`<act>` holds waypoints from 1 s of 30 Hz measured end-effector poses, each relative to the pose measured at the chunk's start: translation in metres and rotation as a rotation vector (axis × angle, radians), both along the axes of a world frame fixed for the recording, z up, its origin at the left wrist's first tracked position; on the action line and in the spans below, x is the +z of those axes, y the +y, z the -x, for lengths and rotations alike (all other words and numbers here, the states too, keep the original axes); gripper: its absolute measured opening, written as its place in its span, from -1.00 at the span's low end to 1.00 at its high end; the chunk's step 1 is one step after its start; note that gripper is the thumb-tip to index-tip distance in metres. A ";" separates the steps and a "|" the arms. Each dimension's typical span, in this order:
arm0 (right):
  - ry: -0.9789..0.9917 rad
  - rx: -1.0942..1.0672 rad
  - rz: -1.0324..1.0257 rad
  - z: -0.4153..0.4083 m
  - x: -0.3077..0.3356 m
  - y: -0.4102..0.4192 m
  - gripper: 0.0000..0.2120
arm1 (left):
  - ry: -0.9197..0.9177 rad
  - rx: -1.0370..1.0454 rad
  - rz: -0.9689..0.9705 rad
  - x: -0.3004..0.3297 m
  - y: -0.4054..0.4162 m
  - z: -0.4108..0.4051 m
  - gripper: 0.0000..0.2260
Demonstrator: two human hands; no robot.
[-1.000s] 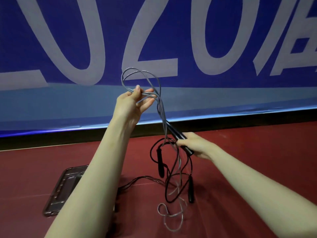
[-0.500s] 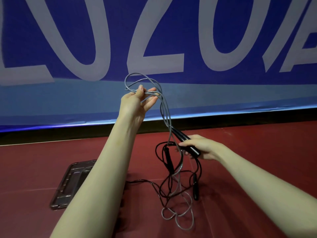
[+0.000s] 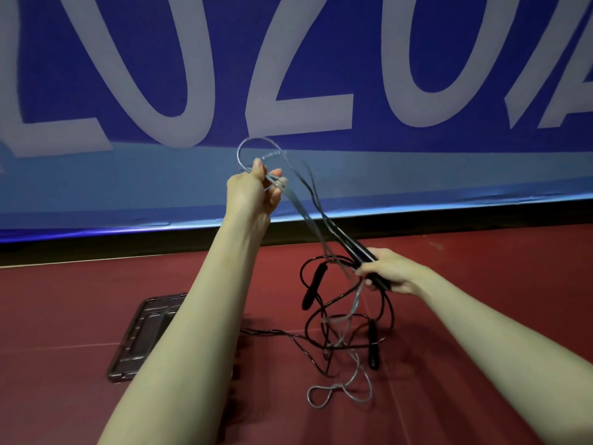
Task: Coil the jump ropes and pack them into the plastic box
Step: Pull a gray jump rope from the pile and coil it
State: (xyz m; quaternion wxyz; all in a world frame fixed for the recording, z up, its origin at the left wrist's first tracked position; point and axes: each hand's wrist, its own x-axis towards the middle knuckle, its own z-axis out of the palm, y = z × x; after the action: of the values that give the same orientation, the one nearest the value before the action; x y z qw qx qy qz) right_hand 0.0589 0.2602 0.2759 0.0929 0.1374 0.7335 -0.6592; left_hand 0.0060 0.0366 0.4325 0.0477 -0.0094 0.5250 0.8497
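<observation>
Two ropes in a tangle (image 3: 346, 329) under the right hand (image 3: 390, 273), so easy to snag: black rope (image 3: 316, 319) looped through the clear rope (image 3: 340, 385), and a hard pull up likely to make a knot or drag a loose black handle (image 3: 314, 285) along. Left hand (image 3: 253, 191) up high, fingers curled round clear rope loops, holding tight. Right hand lower, fingers wrapped round two black handles (image 3: 359, 255), holding tight too. Rest of both ropes down on the red floor (image 3: 481, 268). Plastic box (image 3: 141, 338) on the floor below the left arm, partly hidden, nothing seen packed in it yet.
</observation>
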 end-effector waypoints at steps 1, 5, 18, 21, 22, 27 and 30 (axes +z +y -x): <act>-0.022 -0.025 -0.072 -0.001 -0.008 0.005 -0.79 | -0.046 -0.005 -0.031 0.001 -0.002 0.002 -0.75; -0.078 -0.272 -0.557 -0.002 -0.038 0.017 -0.86 | -0.244 -0.210 -0.273 0.011 -0.016 0.012 -0.65; 0.054 -0.232 -0.456 0.006 -0.011 0.014 -0.91 | -0.119 -0.314 0.165 -0.008 -0.010 0.011 -0.75; 0.106 -0.218 -0.288 0.003 0.011 0.009 -0.93 | -0.036 -0.330 0.318 -0.009 -0.010 0.009 -0.75; 0.130 -0.212 -0.258 0.002 0.019 0.008 -0.93 | -0.023 -0.338 0.353 -0.010 -0.010 0.008 -0.74; 0.128 -0.110 -0.033 -0.006 0.041 -0.009 -0.91 | -0.006 -0.271 0.205 -0.011 -0.006 0.005 -0.74; 0.028 0.032 0.093 -0.009 0.032 -0.028 -0.88 | -0.025 -0.207 -0.047 -0.002 -0.006 0.008 -0.75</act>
State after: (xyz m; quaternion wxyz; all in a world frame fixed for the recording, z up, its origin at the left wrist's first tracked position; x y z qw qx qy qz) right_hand 0.0683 0.2323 0.3084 0.0995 0.1122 0.7052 -0.6929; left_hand -0.0024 0.0302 0.4308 0.1419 0.0355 0.5024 0.8521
